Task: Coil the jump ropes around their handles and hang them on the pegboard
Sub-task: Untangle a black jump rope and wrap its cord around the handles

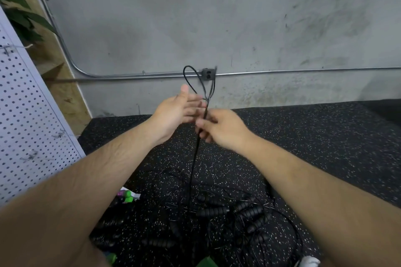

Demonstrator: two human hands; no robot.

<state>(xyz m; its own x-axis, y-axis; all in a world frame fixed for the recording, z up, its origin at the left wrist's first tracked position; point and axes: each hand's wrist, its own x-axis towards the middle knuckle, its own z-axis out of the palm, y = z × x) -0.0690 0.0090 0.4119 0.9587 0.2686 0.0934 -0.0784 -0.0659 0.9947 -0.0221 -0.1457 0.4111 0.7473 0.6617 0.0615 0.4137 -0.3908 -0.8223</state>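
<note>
My right hand (219, 129) pinches a black jump rope (193, 159) at chest height. The cord loops upward above the hand (188, 73) and hangs down to the floor. My left hand (178, 110) is beside it, fingers straight and spread, its fingertips near the cord. Whether they touch it is unclear. On the dark speckled floor mat below lies a tangle of several black jump ropes with ribbed black handles (212, 211). A white pegboard (26, 119) with metal hooks (58, 135) leans at the left.
A grey concrete wall stands ahead with a metal conduit and an outlet box (208, 74). Green and purple handles (127, 196) lie by the pegboard's foot. A plant (19, 15) is at upper left. More green items sit at the bottom edge (205, 262).
</note>
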